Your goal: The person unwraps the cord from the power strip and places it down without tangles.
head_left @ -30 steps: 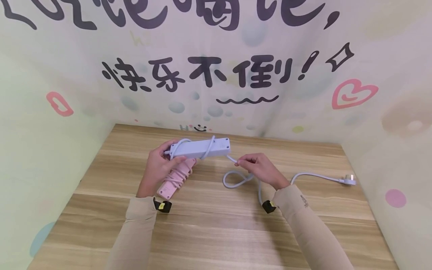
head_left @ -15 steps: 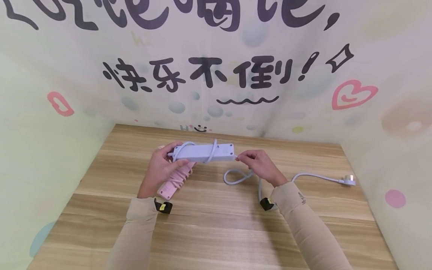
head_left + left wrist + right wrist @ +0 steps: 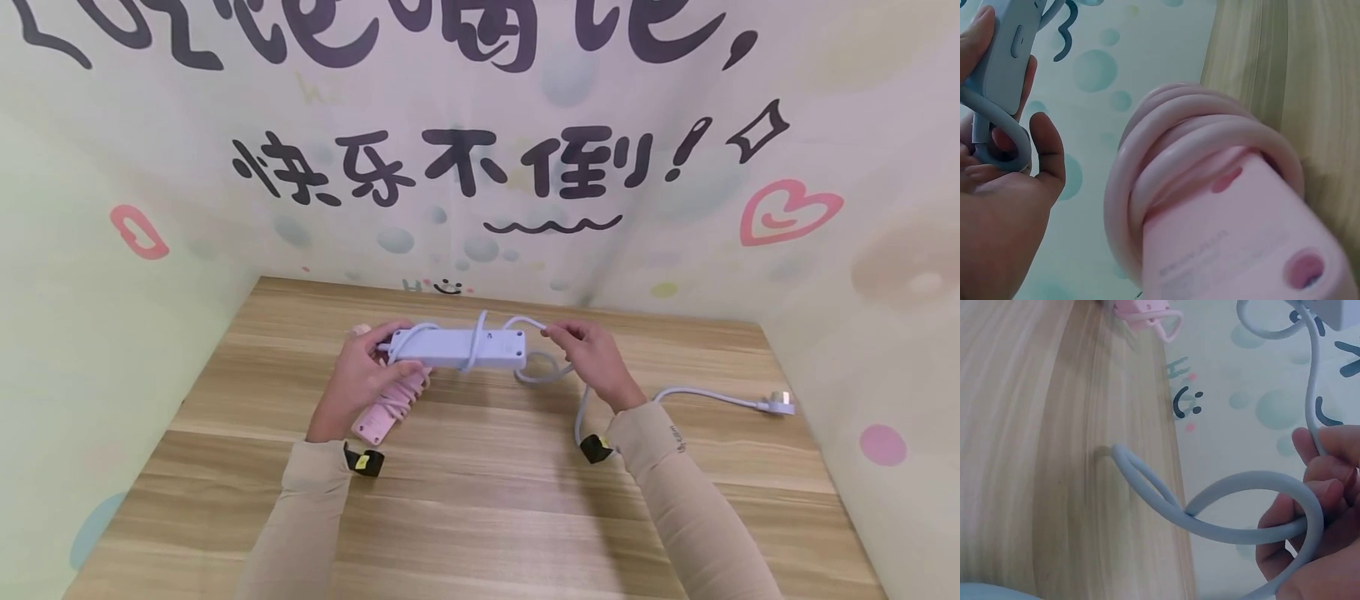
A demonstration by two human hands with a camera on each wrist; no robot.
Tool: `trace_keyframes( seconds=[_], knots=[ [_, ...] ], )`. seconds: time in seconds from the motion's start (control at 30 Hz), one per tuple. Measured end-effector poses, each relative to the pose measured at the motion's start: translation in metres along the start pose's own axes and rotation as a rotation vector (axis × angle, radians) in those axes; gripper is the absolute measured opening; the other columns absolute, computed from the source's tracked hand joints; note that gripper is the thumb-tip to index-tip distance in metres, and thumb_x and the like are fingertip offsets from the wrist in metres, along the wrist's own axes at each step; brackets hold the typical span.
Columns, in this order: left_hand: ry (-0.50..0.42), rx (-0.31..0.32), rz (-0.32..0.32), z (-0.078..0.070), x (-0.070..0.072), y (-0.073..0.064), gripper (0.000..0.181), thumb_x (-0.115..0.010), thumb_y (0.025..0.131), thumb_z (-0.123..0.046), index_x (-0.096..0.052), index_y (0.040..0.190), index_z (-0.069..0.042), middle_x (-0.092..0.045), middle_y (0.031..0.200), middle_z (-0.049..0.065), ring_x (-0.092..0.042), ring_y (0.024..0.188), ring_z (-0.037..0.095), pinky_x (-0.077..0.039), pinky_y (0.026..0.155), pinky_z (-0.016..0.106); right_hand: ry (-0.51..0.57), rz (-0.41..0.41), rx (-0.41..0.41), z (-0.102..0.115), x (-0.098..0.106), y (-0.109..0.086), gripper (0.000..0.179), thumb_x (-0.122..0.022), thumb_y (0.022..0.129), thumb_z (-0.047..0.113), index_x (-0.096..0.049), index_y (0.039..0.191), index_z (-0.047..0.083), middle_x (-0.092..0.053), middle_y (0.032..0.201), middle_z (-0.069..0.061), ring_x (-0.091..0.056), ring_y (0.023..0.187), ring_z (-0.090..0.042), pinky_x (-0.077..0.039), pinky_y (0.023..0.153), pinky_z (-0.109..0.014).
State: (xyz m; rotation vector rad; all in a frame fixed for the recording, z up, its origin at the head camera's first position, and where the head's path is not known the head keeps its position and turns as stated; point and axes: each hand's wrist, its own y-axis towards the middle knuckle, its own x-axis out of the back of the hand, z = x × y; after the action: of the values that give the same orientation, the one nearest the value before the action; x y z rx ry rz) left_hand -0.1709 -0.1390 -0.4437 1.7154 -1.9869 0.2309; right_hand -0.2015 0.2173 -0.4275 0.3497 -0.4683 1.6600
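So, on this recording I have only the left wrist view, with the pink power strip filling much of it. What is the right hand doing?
Observer: In the head view, the right hand pinches the pale blue cord, just off the end of the blue power strip.
Operator: And where is the plug? I can't find it.
Observer: The plug lies on the table, close to its right edge.
Operator: Is there any slack near that hand?
Observer: Yes, the right wrist view shows a loose loop of the cord beside the right hand.
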Motion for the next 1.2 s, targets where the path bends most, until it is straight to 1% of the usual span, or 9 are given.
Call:
trace_keyframes(
  seconds=[0.07, 0.13, 0.3, 0.5, 0.67, 0.8, 0.9, 1.03, 1.2],
  knots=[
    [-0.003, 0.006, 0.018, -0.001, -0.001, 0.000, 0.059, -0.086, 0.082, -0.020, -0.063, 0.136, -0.014, -0.065, 0.135, 0.018, -0.061, 0.113, 0.031, -0.052, 0.093, 0.035, 0.020, -0.027, -0.004, 0.000, 0.001, 0.001, 0.039, -0.058, 0.103, 0.042, -0.073, 0.120, 0.011, -0.068, 0.115, -0.008, -0.056, 0.103, -0.022, -0.051, 0.082, -0.029],
    [-0.003, 0.022, 0.039, 0.000, -0.003, -0.001, 0.060, -0.085, 0.083, -0.021, -0.062, 0.138, -0.015, -0.063, 0.140, 0.017, -0.060, 0.118, 0.033, -0.052, 0.098, 0.042, 0.037, -0.050, 0.006, 0.001, 0.002, 0.001, 0.038, -0.059, 0.103, 0.042, -0.074, 0.118, 0.011, -0.066, 0.109, -0.004, -0.054, 0.097, -0.021, -0.050, 0.080, -0.028],
    [-0.028, 0.054, 0.056, 0.002, -0.007, -0.001, 0.063, -0.086, 0.083, -0.023, -0.061, 0.140, -0.015, -0.058, 0.147, 0.015, -0.058, 0.125, 0.034, -0.052, 0.103, 0.048, 0.062, -0.078, 0.044, 0.006, 0.003, 0.001, 0.035, -0.062, 0.101, 0.040, -0.076, 0.115, 0.011, -0.060, 0.096, -0.001, -0.052, 0.084, -0.015, -0.050, 0.074, -0.024],
    [-0.009, 0.045, 0.035, 0.003, -0.006, -0.001, 0.061, -0.086, 0.083, -0.024, -0.062, 0.139, -0.017, -0.062, 0.140, 0.016, -0.060, 0.118, 0.031, -0.052, 0.097, 0.041, 0.082, -0.115, 0.027, 0.015, 0.010, -0.003, 0.039, -0.062, 0.100, 0.047, -0.075, 0.115, 0.013, -0.057, 0.092, 0.002, -0.051, 0.081, -0.015, -0.045, 0.072, -0.024],
    [-0.001, 0.034, 0.020, 0.004, -0.004, 0.000, 0.059, -0.086, 0.082, -0.023, -0.064, 0.136, -0.017, -0.066, 0.133, 0.015, -0.059, 0.110, 0.027, -0.050, 0.090, 0.030, 0.100, -0.145, 0.060, 0.024, 0.019, -0.008, 0.041, -0.061, 0.100, 0.047, -0.074, 0.115, 0.011, -0.053, 0.083, 0.005, -0.051, 0.078, -0.014, -0.043, 0.068, -0.024],
    [0.004, 0.032, 0.022, 0.005, -0.004, 0.000, 0.059, -0.086, 0.081, -0.025, -0.065, 0.136, -0.018, -0.067, 0.132, 0.014, -0.059, 0.108, 0.026, -0.049, 0.086, 0.024, 0.123, -0.163, 0.097, 0.032, 0.024, -0.014, 0.042, -0.062, 0.100, 0.047, -0.074, 0.115, 0.009, -0.056, 0.080, 0.007, -0.051, 0.077, -0.015, -0.045, 0.068, -0.025],
    [-0.002, 0.034, 0.018, 0.006, -0.004, 0.000, 0.060, -0.087, 0.081, -0.025, -0.065, 0.136, -0.016, -0.068, 0.131, 0.015, -0.059, 0.107, 0.026, -0.050, 0.085, 0.023, 0.151, -0.170, 0.133, 0.038, 0.027, -0.017, 0.042, -0.062, 0.100, 0.046, -0.074, 0.114, 0.008, -0.057, 0.077, 0.009, -0.050, 0.077, -0.016, -0.044, 0.067, -0.026],
    [0.003, 0.059, 0.000, 0.006, -0.003, 0.000, 0.061, -0.087, 0.081, -0.026, -0.064, 0.137, -0.016, -0.066, 0.132, 0.015, -0.059, 0.108, 0.027, -0.051, 0.085, 0.023, 0.195, -0.178, 0.158, 0.046, 0.032, -0.023, 0.039, -0.063, 0.100, 0.043, -0.074, 0.113, 0.008, -0.058, 0.078, 0.011, -0.050, 0.076, -0.015, -0.044, 0.068, -0.025],
    [0.004, 0.091, -0.037, 0.004, -0.002, 0.001, 0.059, -0.084, 0.084, -0.030, -0.062, 0.138, -0.019, -0.064, 0.137, 0.013, -0.058, 0.113, 0.026, -0.051, 0.089, 0.025, 0.273, -0.173, 0.179, 0.050, 0.038, -0.030, 0.036, -0.065, 0.100, 0.039, -0.075, 0.112, 0.007, -0.050, 0.071, 0.009, -0.048, 0.073, -0.016, -0.044, 0.070, -0.027]
  ],
)
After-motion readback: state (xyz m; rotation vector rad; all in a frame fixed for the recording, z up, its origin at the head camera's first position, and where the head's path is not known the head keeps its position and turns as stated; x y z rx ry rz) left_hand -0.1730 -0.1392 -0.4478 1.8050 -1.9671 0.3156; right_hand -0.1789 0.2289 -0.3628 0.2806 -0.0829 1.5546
